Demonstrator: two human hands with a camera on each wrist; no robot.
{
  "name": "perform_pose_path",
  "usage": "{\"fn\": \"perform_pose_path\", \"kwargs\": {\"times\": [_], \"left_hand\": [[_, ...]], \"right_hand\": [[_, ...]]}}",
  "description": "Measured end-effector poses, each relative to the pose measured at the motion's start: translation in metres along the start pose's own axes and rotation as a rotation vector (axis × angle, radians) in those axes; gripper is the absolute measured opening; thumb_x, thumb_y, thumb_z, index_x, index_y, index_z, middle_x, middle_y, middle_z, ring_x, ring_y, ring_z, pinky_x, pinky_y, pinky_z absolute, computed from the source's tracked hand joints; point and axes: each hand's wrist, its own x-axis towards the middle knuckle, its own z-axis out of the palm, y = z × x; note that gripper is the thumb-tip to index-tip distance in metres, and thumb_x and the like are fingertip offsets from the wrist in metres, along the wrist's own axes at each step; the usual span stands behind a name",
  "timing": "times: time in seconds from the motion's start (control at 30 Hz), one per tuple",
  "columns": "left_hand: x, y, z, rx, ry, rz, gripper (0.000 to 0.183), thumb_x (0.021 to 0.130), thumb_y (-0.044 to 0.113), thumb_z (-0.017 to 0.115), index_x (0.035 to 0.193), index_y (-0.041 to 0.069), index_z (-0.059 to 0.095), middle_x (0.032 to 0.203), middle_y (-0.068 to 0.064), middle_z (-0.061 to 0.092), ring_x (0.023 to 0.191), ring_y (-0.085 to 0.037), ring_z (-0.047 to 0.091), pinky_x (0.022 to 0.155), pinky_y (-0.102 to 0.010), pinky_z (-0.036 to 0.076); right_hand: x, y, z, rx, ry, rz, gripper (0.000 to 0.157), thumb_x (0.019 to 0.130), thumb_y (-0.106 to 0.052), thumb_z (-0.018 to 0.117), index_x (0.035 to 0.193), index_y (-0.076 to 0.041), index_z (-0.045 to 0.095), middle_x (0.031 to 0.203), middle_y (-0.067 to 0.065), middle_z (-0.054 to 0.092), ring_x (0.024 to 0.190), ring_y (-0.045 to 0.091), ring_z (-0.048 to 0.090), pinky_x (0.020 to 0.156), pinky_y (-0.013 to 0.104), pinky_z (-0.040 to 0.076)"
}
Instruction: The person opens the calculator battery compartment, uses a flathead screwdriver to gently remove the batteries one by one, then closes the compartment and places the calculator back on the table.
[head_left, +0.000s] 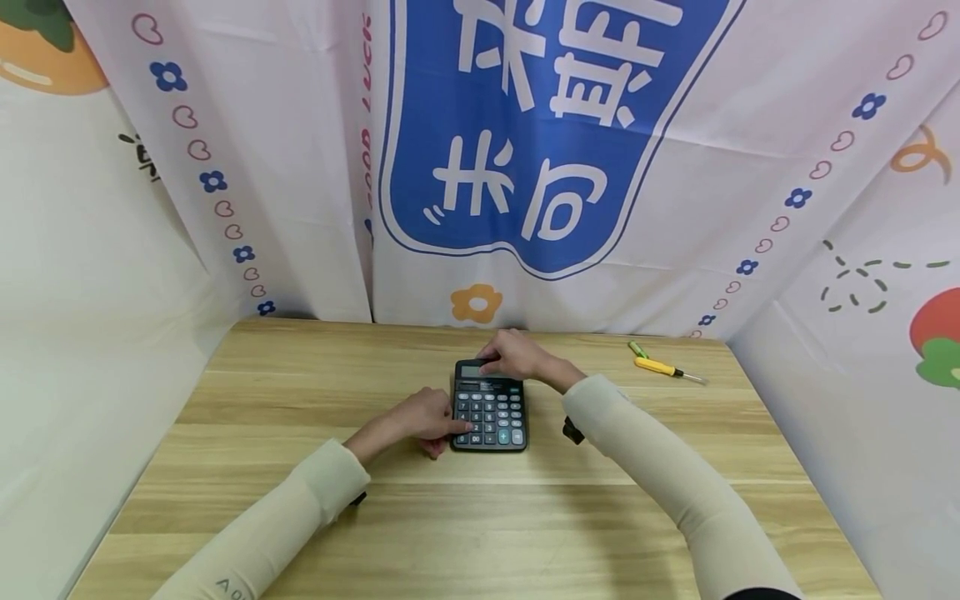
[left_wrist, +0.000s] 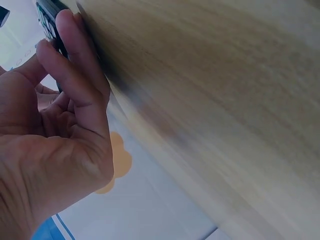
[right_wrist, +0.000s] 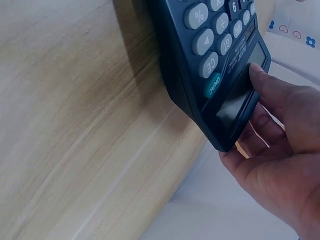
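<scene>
A black desk calculator point(head_left: 487, 435) with grey and green keys lies face up at the middle of the table, its display toward the back. My left hand point(head_left: 427, 414) grips its left edge, thumb over the lower keys. In the left wrist view the left hand point(left_wrist: 75, 115) has its fingers curled at the calculator's side point(left_wrist: 48, 17). At the far end my right hand point(head_left: 517, 354) pinches the calculator's top edge. The right wrist view shows the right hand point(right_wrist: 285, 135) with its thumb on the display point(right_wrist: 235, 102) and its fingers behind the calculator body point(right_wrist: 190, 107).
At the back right of the wooden table point(head_left: 300, 375) lie a yellow-handled screwdriver point(head_left: 656, 367) and a small green cylinder that looks like a battery point(head_left: 637, 349). A printed white curtain point(head_left: 315, 250) hangs behind the table's back edge.
</scene>
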Motion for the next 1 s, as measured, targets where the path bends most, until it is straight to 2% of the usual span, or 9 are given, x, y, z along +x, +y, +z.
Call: {"fn": "perform_pose_path", "kwargs": {"times": [0.2, 0.3, 0.4, 0.53, 0.63, 0.73, 0.87, 1.0], "left_hand": [[-0.001, 0.001, -0.001, 0.037, 0.029, -0.004, 0.044, 0.103, 0.033, 0.073, 0.069, 0.005, 0.071, 0.056, -0.006, 0.068, 0.046, -0.012, 0.064, 0.046, -0.023, 0.055], [-0.002, 0.001, -0.001, 0.064, 0.043, -0.015, 0.044, 0.102, 0.035, 0.073, 0.07, 0.005, 0.071, 0.057, -0.006, 0.069, 0.046, -0.013, 0.065, 0.045, -0.024, 0.054], [-0.002, 0.002, -0.002, 0.104, 0.062, -0.025, 0.044, 0.102, 0.037, 0.073, 0.07, 0.007, 0.071, 0.058, -0.006, 0.069, 0.047, -0.014, 0.066, 0.045, -0.024, 0.053], [-0.003, 0.002, -0.005, 0.187, 0.102, -0.035, 0.047, 0.102, 0.041, 0.072, 0.068, 0.008, 0.071, 0.057, -0.004, 0.068, 0.048, -0.015, 0.065, 0.043, -0.022, 0.045], [-0.004, 0.001, -0.009, 0.258, 0.151, -0.029, 0.051, 0.101, 0.044, 0.072, 0.064, 0.01, 0.071, 0.054, -0.001, 0.065, 0.046, -0.012, 0.058, 0.042, -0.022, 0.036], [-0.005, 0.002, -0.013, 0.298, 0.205, -0.019, 0.051, 0.1, 0.045, 0.072, 0.061, 0.013, 0.068, 0.052, 0.001, 0.061, 0.045, -0.011, 0.05, 0.042, -0.023, 0.032], [-0.006, 0.0, -0.017, 0.33, 0.282, -0.001, 0.044, 0.099, 0.043, 0.074, 0.066, 0.017, 0.064, 0.058, 0.002, 0.059, 0.051, -0.012, 0.051, 0.046, -0.025, 0.036], [-0.006, -0.001, -0.022, 0.368, 0.373, 0.024, 0.032, 0.1, 0.039, 0.074, 0.084, 0.012, 0.07, 0.071, -0.002, 0.065, 0.061, -0.018, 0.058, 0.054, -0.032, 0.046]], "right_hand": [[0.0, -0.001, 0.002, -0.006, 0.017, -0.031, 0.013, 0.097, -0.018, 0.08, 0.107, -0.011, 0.085, 0.099, -0.001, 0.081, 0.081, 0.007, 0.069, 0.078, 0.031, 0.059], [0.001, -0.001, 0.003, -0.008, 0.021, -0.035, 0.014, 0.097, -0.018, 0.08, 0.108, -0.01, 0.085, 0.1, 0.0, 0.081, 0.084, 0.008, 0.07, 0.079, 0.032, 0.06], [0.0, -0.002, 0.003, -0.008, 0.022, -0.038, 0.017, 0.098, -0.02, 0.079, 0.11, -0.009, 0.084, 0.104, 0.002, 0.081, 0.091, 0.012, 0.073, 0.084, 0.034, 0.061], [-0.003, -0.001, 0.002, -0.013, 0.022, -0.028, 0.023, 0.101, -0.024, 0.075, 0.116, -0.008, 0.082, 0.113, 0.005, 0.081, 0.104, 0.019, 0.075, 0.094, 0.038, 0.06], [-0.005, 0.001, 0.003, -0.016, 0.031, -0.009, 0.029, 0.104, -0.028, 0.07, 0.121, -0.006, 0.08, 0.12, 0.008, 0.079, 0.114, 0.023, 0.073, 0.102, 0.042, 0.057], [-0.008, 0.003, 0.003, -0.004, 0.047, 0.02, 0.035, 0.106, -0.03, 0.067, 0.126, -0.002, 0.076, 0.126, 0.011, 0.076, 0.121, 0.028, 0.07, 0.108, 0.045, 0.054], [-0.014, 0.008, 0.002, 0.025, 0.083, 0.064, 0.042, 0.108, -0.03, 0.064, 0.133, 0.002, 0.071, 0.128, 0.015, 0.075, 0.119, 0.029, 0.071, 0.106, 0.046, 0.056], [-0.022, 0.014, 0.0, 0.041, 0.125, 0.111, 0.047, 0.108, -0.033, 0.063, 0.139, 0.003, 0.067, 0.132, 0.018, 0.073, 0.122, 0.032, 0.07, 0.105, 0.048, 0.056]]}}
